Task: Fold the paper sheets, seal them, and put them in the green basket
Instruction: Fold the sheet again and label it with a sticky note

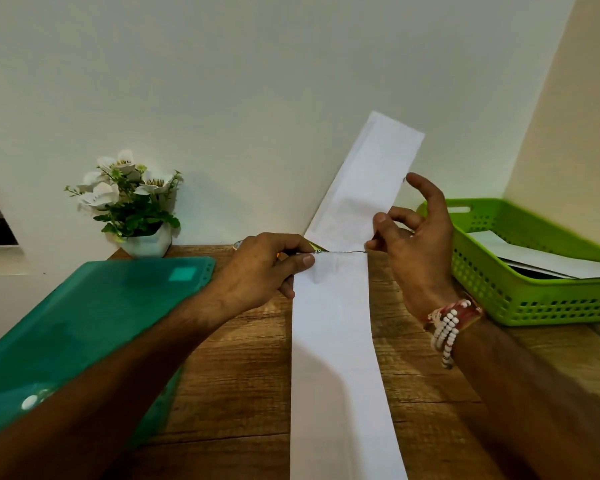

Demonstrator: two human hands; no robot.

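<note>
While the folded paper strip lies mid-worktop, its far half bent up toward 1 o'clock, the left hand pinches the crease's 9 o'clock edge and the right hand pinches the 3 o'clock edge. Green basket, 3 o'clock, holds sheets.

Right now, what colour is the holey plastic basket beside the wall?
Lime green plastic basket, clearest in head view.

White paper strip; lime-green perforated basket; teal folder; wood-grain table.
</note>
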